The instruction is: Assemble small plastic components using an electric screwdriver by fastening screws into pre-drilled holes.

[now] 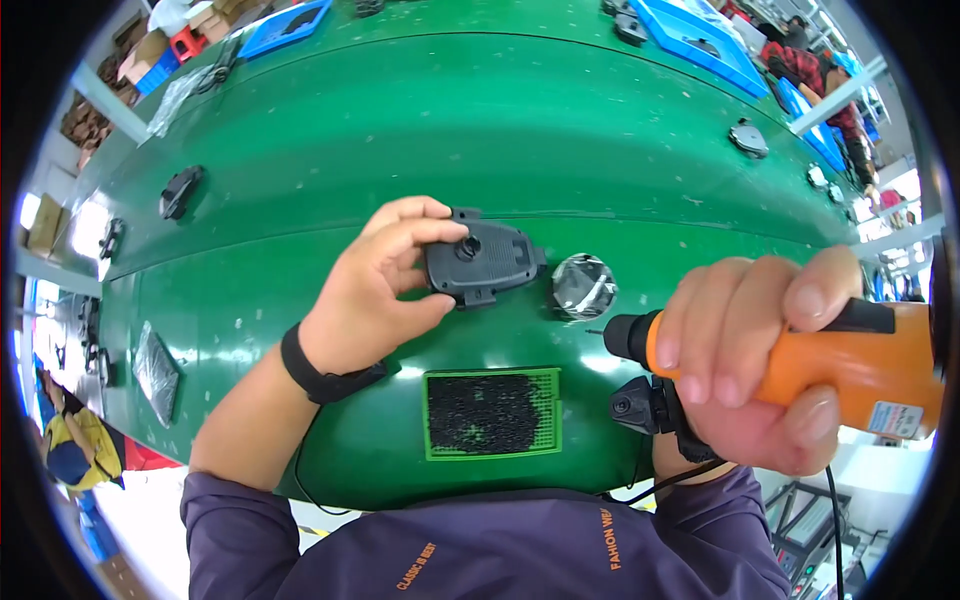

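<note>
My left hand (365, 285) grips the left end of a dark grey plastic housing (500, 258), thumb below it and fingers over its top. A round black knob-like part stands on the housing's upper face, and tabs stick out from its edges. In my right hand (735, 335) is an orange electric screwdriver (855, 365), fingers wrapped round its body. Its black nose and thin bit point left, apart from the housing. Between them sits a small round tub (584, 288) with shiny, crinkled wrapping. Nearer me lies a green perforated tray (548, 425), mostly covered with small black screws (480, 410).
Further dark plastic parts lie on the green table (400, 130), one at the left (181, 192) and one at the far right (748, 138). Blue trays (700, 50) stand along the far side. A clear plastic bag (155, 372) rests at the left edge. Other people are in the background.
</note>
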{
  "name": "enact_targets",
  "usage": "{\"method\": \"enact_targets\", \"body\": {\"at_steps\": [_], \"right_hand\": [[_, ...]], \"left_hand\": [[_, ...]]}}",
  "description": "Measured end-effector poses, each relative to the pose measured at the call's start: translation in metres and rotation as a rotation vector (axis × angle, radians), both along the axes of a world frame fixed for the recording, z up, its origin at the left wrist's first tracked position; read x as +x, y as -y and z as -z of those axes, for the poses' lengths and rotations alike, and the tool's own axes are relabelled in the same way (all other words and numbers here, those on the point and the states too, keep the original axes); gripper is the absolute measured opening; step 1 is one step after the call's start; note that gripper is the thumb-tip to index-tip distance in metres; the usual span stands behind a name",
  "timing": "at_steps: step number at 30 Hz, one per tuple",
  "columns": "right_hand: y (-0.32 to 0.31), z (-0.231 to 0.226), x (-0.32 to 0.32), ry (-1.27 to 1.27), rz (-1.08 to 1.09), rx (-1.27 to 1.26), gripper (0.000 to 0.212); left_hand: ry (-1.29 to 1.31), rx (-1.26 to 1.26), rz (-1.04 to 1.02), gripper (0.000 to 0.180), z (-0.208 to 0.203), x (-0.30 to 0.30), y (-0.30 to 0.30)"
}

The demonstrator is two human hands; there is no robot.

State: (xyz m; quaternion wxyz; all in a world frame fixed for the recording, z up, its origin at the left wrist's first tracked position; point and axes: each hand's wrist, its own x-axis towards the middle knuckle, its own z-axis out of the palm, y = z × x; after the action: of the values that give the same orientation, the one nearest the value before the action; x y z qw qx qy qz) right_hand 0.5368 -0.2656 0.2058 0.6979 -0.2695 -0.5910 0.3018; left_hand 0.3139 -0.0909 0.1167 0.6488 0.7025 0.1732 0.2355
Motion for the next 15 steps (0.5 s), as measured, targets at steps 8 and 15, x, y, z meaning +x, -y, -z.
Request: {"method": "enact_targets", "body": {"at_steps": [8,15], "right_hand": [[-0.04,0.024,-0.051,-0.144,-0.078,-0.031,0.045],[-0.07,0.037,-0.072,-0.233,-0.087,-0.122,0.045]], "left_hand": [[-0.025,0.091,-0.073,0.063,0.01,-0.031,0.009],[-0.05,-0.055,0.005,0.059,0.019,-0.032,0.007]]}}
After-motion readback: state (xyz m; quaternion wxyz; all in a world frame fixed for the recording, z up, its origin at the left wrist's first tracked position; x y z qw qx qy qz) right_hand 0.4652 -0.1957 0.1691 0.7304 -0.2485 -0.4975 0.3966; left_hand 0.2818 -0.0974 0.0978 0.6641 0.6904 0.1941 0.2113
